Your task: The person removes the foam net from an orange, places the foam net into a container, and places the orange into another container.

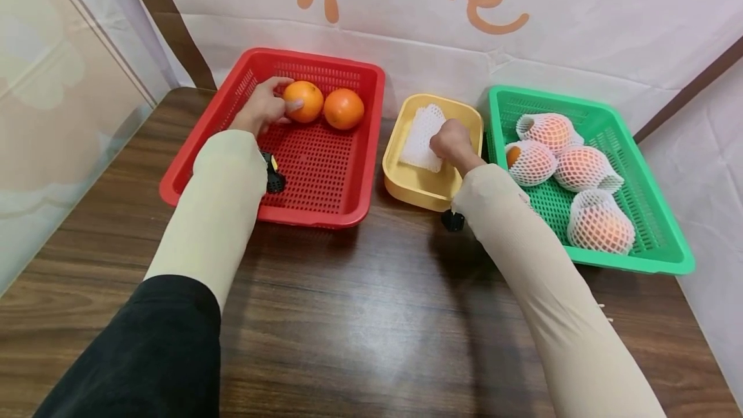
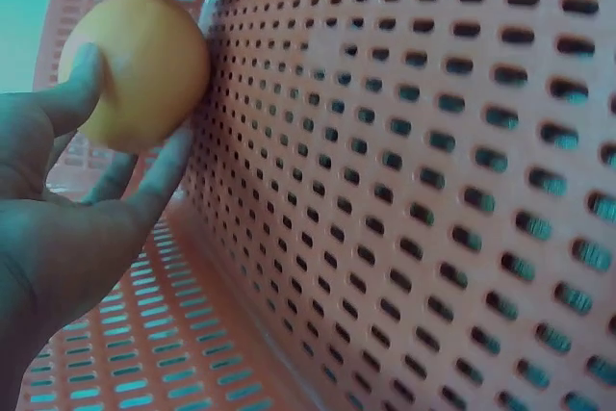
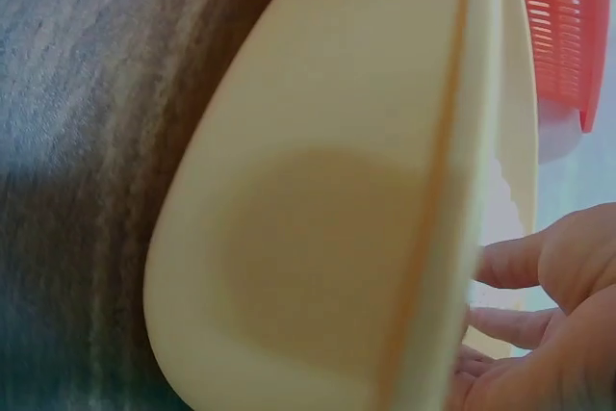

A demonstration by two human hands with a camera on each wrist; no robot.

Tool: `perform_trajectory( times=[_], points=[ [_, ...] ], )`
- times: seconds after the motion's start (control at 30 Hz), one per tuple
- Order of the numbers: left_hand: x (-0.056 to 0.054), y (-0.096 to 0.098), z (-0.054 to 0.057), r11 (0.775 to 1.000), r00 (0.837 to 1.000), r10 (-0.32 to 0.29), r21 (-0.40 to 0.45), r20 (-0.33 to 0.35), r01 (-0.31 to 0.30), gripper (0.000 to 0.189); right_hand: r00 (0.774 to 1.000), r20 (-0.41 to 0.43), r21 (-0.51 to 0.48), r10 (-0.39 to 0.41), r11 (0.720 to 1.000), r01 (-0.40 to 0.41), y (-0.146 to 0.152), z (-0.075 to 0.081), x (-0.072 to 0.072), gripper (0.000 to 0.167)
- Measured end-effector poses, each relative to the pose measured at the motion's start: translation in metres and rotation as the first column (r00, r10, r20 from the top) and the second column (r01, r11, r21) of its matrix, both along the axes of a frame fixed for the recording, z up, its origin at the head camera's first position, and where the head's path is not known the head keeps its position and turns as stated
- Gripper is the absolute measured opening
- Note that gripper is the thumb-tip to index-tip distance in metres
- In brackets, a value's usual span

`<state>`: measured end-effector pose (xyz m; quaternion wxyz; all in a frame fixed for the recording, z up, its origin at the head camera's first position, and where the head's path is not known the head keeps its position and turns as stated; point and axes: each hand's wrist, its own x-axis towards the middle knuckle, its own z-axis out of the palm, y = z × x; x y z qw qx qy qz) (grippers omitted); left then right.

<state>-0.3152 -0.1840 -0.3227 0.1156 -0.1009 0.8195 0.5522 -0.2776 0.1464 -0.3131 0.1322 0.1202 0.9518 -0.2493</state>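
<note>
In the red basket, my left hand grips an orange between thumb and fingers. The left wrist view shows the thumb on one side of that orange and fingers under the other. A second orange sits right beside it. My right hand reaches into the yellow bin and pinches the edge of a white foam net that lies flat there. In the right wrist view the bin's rim hides the fingertips of the right hand.
A green basket on the right holds several oranges in foam nets, one of them near its front. All three containers stand on a brown wooden table, backed by a pale printed cloth. Small white bits lie by my right sleeve.
</note>
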Motion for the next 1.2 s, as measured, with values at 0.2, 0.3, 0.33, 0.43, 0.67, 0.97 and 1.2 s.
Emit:
perform_trajectory(
  times=[0.2, 0.3, 0.33, 0.43, 0.67, 0.97, 1.2],
  points=[
    [-0.001, -0.003, -0.002, 0.999, 0.999, -0.042, -0.001, 0.034, 0.042, 0.072, 0.999, -0.021, -0.031, 0.03, 0.999, -0.03, 0.005, 0.005, -0.001, 0.01],
    [0.0, -0.006, -0.001, 0.997, 0.997, -0.069, -0.024, 0.045, 0.07, 0.074, 0.999, -0.015, -0.049, 0.03, 0.998, -0.03, 0.007, 0.011, -0.001, 0.014],
    [0.0, -0.007, -0.001, 0.996, 0.996, -0.076, -0.031, 0.047, 0.078, 0.075, 1.0, -0.008, -0.065, 0.018, 0.998, -0.019, 0.008, 0.015, -0.001, 0.014],
    [0.002, -0.011, 0.002, 0.992, 0.994, -0.094, -0.076, 0.048, 0.097, 0.077, 0.999, -0.022, -0.084, 0.033, 0.996, -0.034, 0.012, 0.025, -0.002, 0.017],
    [0.003, -0.02, 0.003, 0.975, 0.994, -0.105, -0.191, 0.04, 0.111, 0.083, 0.993, -0.079, -0.121, 0.09, 0.988, -0.099, 0.025, 0.052, -0.001, 0.028],
    [0.003, -0.026, 0.007, 0.968, 0.992, -0.127, -0.214, 0.022, 0.128, 0.079, 0.953, -0.105, -0.016, 0.286, 0.957, -0.289, 0.056, 0.081, 0.013, 0.048],
    [0.003, -0.016, 0.035, 0.962, 0.991, -0.119, -0.256, -0.064, 0.099, 0.08, 0.919, -0.033, 0.171, 0.394, 0.908, -0.383, 0.092, 0.089, 0.018, 0.05]
  ],
)
